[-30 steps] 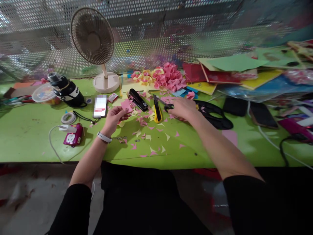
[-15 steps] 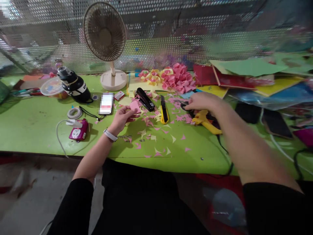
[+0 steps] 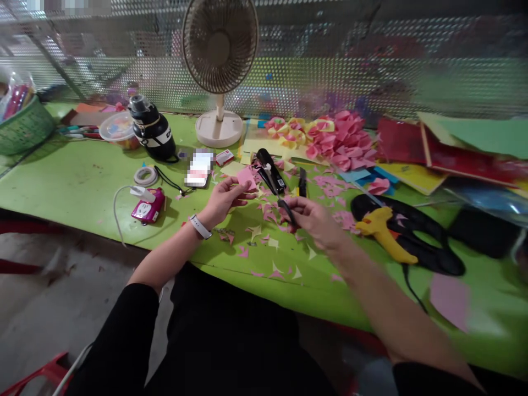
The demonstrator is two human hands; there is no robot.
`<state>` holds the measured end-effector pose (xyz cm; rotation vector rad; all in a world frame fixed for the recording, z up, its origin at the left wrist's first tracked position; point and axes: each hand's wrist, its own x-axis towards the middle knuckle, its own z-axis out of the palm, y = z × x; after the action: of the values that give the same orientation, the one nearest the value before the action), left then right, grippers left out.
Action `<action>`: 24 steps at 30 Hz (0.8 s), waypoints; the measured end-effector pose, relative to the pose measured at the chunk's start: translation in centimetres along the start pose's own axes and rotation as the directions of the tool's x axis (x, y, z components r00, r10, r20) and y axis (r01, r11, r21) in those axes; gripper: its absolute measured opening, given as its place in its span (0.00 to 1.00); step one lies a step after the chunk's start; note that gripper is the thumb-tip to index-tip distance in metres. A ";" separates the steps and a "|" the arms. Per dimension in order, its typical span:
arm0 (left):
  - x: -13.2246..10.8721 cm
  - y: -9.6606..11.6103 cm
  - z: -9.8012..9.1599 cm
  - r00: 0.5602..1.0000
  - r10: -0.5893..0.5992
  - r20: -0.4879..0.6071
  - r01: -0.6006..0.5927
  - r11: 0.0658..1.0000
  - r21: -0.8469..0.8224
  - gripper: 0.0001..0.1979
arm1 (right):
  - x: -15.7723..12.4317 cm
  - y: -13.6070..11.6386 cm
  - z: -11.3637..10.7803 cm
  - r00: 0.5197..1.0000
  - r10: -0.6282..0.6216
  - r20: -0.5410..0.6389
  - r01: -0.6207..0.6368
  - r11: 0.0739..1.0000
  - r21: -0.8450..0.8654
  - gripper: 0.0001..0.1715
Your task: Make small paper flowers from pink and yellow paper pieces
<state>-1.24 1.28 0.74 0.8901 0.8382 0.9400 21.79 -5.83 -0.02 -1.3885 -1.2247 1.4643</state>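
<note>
Gripping black-handled scissors, the right hand could, through poor aim, nick the left hand pinching pink paper.

Matt paper square, glossy tabletop

A green table strewn with paper scraps
To the left stand a green basket and a black bottle, with a tape roll and a purple socket block nearer the front edge; mid-table are a fan, phone, stapler and knife; a pink card lies rightward
</note>
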 end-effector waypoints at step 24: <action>-1.0 -0.1 0.7 0.996 -0.052 0.072 0.051 0.999 0.018 0.18 | -1.6 0.1 1.7 0.994 0.014 0.110 -0.008 0.998 -0.056 0.26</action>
<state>-0.96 0.18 1.13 0.9066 0.8043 0.8523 20.32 -7.56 0.23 -1.3685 -1.3376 1.5428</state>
